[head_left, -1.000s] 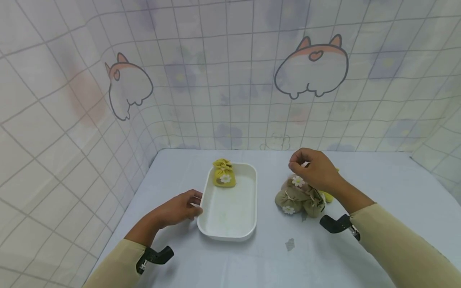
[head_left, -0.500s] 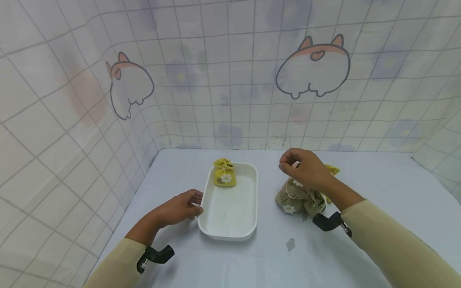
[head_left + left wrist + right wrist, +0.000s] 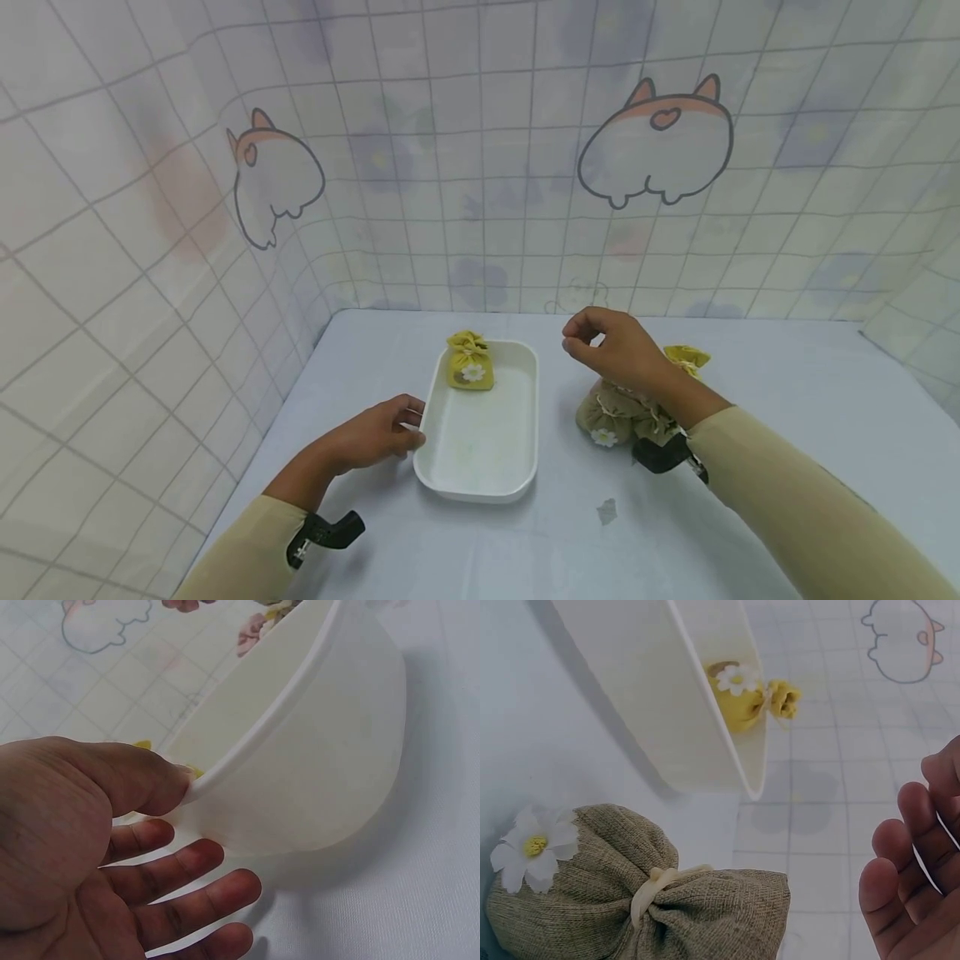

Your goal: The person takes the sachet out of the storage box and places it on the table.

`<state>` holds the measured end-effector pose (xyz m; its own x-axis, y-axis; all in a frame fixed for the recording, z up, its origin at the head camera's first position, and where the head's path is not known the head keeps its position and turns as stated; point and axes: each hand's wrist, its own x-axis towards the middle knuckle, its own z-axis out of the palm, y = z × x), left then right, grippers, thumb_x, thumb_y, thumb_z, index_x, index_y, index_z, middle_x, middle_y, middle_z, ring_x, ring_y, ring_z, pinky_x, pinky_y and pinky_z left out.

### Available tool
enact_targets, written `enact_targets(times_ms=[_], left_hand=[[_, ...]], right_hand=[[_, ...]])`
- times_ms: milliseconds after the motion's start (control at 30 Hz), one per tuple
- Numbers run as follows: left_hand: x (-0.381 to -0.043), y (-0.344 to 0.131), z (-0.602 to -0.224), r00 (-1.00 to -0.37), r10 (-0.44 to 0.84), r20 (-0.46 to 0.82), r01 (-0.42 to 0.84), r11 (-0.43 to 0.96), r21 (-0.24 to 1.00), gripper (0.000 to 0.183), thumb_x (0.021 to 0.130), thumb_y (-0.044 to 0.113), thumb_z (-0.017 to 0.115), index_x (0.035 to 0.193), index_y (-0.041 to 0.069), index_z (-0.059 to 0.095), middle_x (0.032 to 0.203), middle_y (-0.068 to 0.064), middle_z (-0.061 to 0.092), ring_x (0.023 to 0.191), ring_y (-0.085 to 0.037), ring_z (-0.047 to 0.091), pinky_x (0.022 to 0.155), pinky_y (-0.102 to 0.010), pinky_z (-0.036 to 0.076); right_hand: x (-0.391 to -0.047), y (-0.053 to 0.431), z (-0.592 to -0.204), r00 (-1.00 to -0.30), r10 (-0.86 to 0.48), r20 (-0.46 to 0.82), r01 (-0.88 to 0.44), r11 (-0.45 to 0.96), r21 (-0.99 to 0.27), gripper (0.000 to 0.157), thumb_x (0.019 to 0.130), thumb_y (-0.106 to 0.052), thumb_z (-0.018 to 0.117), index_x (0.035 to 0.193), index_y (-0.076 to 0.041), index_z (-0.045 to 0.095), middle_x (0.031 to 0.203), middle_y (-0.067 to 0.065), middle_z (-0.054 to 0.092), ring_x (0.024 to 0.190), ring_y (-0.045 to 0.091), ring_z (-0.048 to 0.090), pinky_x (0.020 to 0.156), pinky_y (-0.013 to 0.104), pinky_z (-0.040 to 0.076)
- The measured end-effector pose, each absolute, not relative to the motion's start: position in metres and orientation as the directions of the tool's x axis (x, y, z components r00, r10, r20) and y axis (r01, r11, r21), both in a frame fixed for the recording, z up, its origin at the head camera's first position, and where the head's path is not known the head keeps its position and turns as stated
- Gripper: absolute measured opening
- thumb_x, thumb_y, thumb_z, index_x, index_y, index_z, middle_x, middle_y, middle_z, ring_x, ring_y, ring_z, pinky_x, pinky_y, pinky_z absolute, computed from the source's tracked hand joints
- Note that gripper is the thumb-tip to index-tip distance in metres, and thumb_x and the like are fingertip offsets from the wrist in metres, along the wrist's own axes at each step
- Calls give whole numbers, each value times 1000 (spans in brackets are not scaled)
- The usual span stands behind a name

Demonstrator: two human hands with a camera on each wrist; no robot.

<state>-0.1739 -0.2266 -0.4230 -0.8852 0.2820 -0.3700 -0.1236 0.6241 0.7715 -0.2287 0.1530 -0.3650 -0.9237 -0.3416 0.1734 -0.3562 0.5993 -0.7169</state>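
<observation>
A white rectangular tray [image 3: 476,442] stands in mid-table with a small yellow drawstring pouch [image 3: 471,367] at its far left corner. My left hand [image 3: 373,433] is at the tray's left side; in the left wrist view its thumb [image 3: 154,780] touches the rim while the relaxed fingers spread beside the outer wall. My right hand [image 3: 618,346] hovers right of the tray, fingers loosely curled and nothing visible in them. Below it lie brown burlap pouches [image 3: 603,414], one with a white flower, and a yellow pouch [image 3: 686,358]. The right forearm partly hides this pile.
The white cloth-covered table [image 3: 540,542] ends at a tile-patterned curtain [image 3: 480,167] behind and on the left. A small grey patch [image 3: 607,511] lies on the cloth near the front. A pink ruffled piece [image 3: 251,634] shows beyond the tray in the left wrist view.
My right hand has moved left from over the pouches toward the tray, uncovering more of the yellow pouch in the pile. The left hand and tray stay in place.
</observation>
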Motion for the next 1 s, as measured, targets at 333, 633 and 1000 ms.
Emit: enact_targets(times_ms=[333, 633, 1000], left_hand=[[-174, -227, -423, -884, 280, -374, -130, 620, 773, 41, 96, 14, 71, 134, 10, 57, 128, -5, 64, 104, -19, 65, 87, -40, 56], [-175, -226, -422, -885, 288, -365, -115, 626, 771, 40, 96, 15, 72, 133, 10, 57, 127, -3, 64, 105, -19, 65, 87, -40, 56], [-175, -228, -424, -888, 291, -357, -103, 629, 770, 41, 95, 17, 73, 133, 11, 57, 126, -3, 65, 105, -19, 65, 87, -40, 56]], right_hand=[[-241, 143, -369, -931, -327, 161, -338, 609, -717, 16, 99, -26, 68, 112, -17, 65, 101, 1, 66, 96, 21, 60, 81, 41, 50], [-247, 132, -371, -931, -338, 140, -330, 611, -719, 19, 99, -25, 67, 114, -13, 66, 102, 1, 68, 98, 21, 61, 82, 41, 51], [-257, 113, -376, -922, -367, 123, -338, 608, -718, 20, 97, -25, 70, 113, -14, 68, 102, 0, 67, 95, 20, 62, 77, 38, 54]])
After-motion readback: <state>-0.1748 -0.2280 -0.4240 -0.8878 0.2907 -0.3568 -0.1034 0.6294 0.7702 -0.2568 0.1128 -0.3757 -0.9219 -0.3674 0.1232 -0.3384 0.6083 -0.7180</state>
